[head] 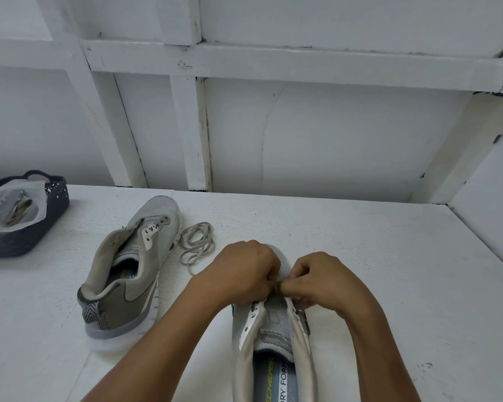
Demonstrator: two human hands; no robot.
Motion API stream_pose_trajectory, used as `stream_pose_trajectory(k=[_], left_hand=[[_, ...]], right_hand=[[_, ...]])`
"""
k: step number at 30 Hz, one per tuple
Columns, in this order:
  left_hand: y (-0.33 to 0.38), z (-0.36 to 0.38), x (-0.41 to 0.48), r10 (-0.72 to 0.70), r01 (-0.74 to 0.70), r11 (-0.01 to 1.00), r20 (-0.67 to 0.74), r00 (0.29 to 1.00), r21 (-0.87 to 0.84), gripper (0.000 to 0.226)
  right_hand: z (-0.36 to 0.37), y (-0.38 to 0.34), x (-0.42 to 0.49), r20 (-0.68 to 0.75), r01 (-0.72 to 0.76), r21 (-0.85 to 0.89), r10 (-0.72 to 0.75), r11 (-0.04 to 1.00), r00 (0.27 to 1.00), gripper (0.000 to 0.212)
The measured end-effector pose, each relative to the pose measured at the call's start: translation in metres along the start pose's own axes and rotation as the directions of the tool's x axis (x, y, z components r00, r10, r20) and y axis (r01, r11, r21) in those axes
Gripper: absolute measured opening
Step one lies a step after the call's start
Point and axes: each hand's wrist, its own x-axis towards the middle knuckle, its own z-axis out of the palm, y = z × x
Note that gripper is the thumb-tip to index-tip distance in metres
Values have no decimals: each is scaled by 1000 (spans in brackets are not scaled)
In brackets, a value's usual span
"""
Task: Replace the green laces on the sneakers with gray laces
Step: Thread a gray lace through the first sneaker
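White table (360, 242); near sneaker (273, 329) unlaced, toe pointing away; left hand (241, 271) and right hand (320, 280), fingers curled, tips meeting at its front eyelets; whatever they pinch is hidden; gray lace (199, 224) coiled apart, left of the fingers.

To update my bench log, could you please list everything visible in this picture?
near sneaker: one, light gray, front of table, visible eyelets empty
far sneaker: one, gray, to its left, no lace
loose lace: one, grayish-beige, coiled beside far sneaker's toe
basket: one, dark blue, far left
plastic bag: one, clear, in basket, contents unclear
table: one, white
left hand: one, fingers pinching at near sneaker's front eyelets
right hand: one, likewise
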Motion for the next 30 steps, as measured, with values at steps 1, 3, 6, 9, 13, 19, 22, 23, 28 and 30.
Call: stream_pose_trajectory(k=[1,3,6,9,13,19,22,23,28,30], left_hand=[[-2,0,0,7,-7,1000,-4,1000,-20,5],[-6,1,-2,36,-38,997,-28,999,-70,4],[-11,4,-5,91,-101,984,-75,993,-149,3],[-15,7,-6,118,-136,970,-99,988,-200,6],[-17,8,-7,115,-145,953,-125,985,-265,16],[-17,9,-7,100,-135,953,-138,985,-271,10],[-14,8,-6,89,-114,968,-120,989,-222,8],[-12,7,-6,86,-107,973,-113,990,-202,7],[-6,7,-4,46,-52,994,-67,997,-97,6],[-4,8,-3,41,-45,997,-53,998,-70,5]], right_hand=[[0,-1,0,3,-1,-7,1,1000,1000,16],[-1,-2,1,0,1,-19,-1,1000,1000,12],[-1,-1,2,-18,5,-4,-5,1000,1000,10],[-1,1,1,-31,1,34,0,999,1000,10],[-1,2,0,-44,7,51,-5,999,999,11],[-3,3,-1,-1,-2,129,2,992,1000,13],[-3,3,-1,6,-3,144,3,990,1000,15],[-3,4,-1,8,0,143,-1,990,1000,16],[-3,5,-1,8,11,142,-13,990,1000,18],[-2,6,-2,6,17,148,-18,989,1000,16]])
